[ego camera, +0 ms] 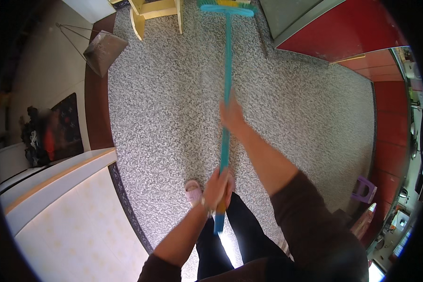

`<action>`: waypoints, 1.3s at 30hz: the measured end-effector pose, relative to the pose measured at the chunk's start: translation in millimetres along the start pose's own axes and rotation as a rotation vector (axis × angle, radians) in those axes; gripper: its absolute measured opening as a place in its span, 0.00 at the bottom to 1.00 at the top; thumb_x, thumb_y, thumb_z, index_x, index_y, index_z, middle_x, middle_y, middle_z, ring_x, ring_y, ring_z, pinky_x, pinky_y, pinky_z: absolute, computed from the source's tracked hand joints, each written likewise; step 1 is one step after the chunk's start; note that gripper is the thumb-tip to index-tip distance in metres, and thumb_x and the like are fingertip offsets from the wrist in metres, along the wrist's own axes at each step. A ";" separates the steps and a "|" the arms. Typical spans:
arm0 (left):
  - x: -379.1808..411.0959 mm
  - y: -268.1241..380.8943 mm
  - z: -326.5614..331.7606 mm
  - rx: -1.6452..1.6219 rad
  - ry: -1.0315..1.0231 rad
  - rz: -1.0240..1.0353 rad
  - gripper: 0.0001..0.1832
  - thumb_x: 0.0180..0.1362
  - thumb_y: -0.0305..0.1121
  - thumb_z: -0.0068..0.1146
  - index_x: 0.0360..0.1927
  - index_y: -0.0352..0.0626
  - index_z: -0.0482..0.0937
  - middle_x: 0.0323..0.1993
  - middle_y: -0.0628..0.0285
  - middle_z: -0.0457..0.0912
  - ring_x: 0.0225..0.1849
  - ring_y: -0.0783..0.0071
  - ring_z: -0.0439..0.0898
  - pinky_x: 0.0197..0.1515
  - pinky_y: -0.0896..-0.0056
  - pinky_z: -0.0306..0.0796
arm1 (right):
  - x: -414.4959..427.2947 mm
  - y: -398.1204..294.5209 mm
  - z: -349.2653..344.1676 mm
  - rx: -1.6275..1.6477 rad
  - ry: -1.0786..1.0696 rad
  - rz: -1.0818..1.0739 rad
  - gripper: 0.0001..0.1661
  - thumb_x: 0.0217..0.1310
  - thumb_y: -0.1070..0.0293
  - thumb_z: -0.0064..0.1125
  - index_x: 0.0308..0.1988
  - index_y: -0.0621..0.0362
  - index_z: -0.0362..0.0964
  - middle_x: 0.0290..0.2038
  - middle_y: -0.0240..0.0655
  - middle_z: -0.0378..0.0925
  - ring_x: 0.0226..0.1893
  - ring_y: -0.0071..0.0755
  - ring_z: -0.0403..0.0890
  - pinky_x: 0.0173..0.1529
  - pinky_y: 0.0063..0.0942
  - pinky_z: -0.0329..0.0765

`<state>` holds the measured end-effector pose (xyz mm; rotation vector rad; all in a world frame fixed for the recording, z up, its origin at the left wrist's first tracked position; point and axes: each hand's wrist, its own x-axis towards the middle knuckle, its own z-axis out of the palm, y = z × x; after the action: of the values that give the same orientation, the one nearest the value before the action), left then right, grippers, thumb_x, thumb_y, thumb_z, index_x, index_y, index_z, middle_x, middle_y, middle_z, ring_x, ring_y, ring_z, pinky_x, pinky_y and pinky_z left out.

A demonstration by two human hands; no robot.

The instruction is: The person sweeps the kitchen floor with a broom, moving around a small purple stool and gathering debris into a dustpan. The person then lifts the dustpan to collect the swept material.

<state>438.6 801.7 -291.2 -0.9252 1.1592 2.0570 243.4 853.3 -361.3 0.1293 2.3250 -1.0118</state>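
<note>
A broom with a long teal handle [228, 56] runs upright through the middle of the view, away from my body. Its blue head with green and yellow bristles [227, 8] is at the top edge, at the speckled floor [162, 98]. My right hand [231, 114] grips the handle about halfway along, slightly blurred. Lower down, my left hand [216, 187] is closed round the handle near its blue and orange end, above my feet in pink slippers [194, 192]. A bracelet or watch shows on my left wrist.
A dustpan [105, 51] with a long wire-like handle leans at the left wall. A yellow wooden stool or frame [158, 10] stands at the top. Red cabinets [342, 31] line the right side, with a purple plastic stool [364, 190] before them. A pale counter or partition [77, 211] is at lower left.
</note>
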 end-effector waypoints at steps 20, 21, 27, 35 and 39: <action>-87.6 -119.5 19.7 -0.147 0.142 -0.221 0.14 0.64 0.42 0.40 0.45 0.44 0.69 0.10 0.67 0.65 0.08 0.78 0.65 0.10 0.76 0.61 | -133.8 64.8 40.9 0.069 -0.009 -0.071 0.39 0.61 0.70 0.43 0.65 0.64 0.32 0.39 0.57 0.71 0.36 0.54 0.75 0.43 0.43 0.70; -62.8 -97.0 21.8 -0.153 0.112 -0.166 0.14 0.65 0.41 0.40 0.47 0.44 0.68 0.10 0.66 0.65 0.08 0.76 0.66 0.10 0.75 0.62 | -103.1 49.2 26.6 0.035 0.000 -0.037 0.39 0.61 0.69 0.42 0.65 0.64 0.33 0.42 0.57 0.70 0.37 0.55 0.75 0.46 0.44 0.70; -14.2 -19.3 85.0 -0.310 -0.237 0.055 0.30 0.63 0.39 0.45 0.64 0.49 0.47 0.29 0.59 0.74 0.23 0.70 0.77 0.25 0.69 0.75 | -0.6 23.3 -54.0 -0.615 -0.064 0.044 0.40 0.60 0.72 0.40 0.66 0.60 0.29 0.36 0.57 0.73 0.30 0.51 0.77 0.34 0.43 0.74; -59.9 -82.3 47.6 -0.076 -0.322 -0.056 0.28 0.63 0.37 0.46 0.64 0.46 0.53 0.37 0.57 0.79 0.38 0.72 0.79 0.41 0.74 0.74 | -226.7 182.5 -99.5 -0.602 -0.264 0.117 0.43 0.56 0.75 0.36 0.66 0.57 0.25 0.27 0.60 0.74 0.26 0.59 0.77 0.34 0.48 0.74; -70.4 -33.4 24.1 0.042 -0.258 0.234 0.23 0.63 0.35 0.45 0.60 0.44 0.60 0.36 0.59 0.78 0.37 0.75 0.78 0.40 0.74 0.73 | -368.7 170.9 -114.1 -0.586 -0.434 0.209 0.44 0.56 0.72 0.41 0.66 0.54 0.26 0.28 0.60 0.74 0.29 0.62 0.76 0.36 0.50 0.71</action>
<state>498.2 826.7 -241.5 -0.5032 1.2096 2.2480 543.5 1105.0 -204.0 -0.0748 2.0516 -0.2006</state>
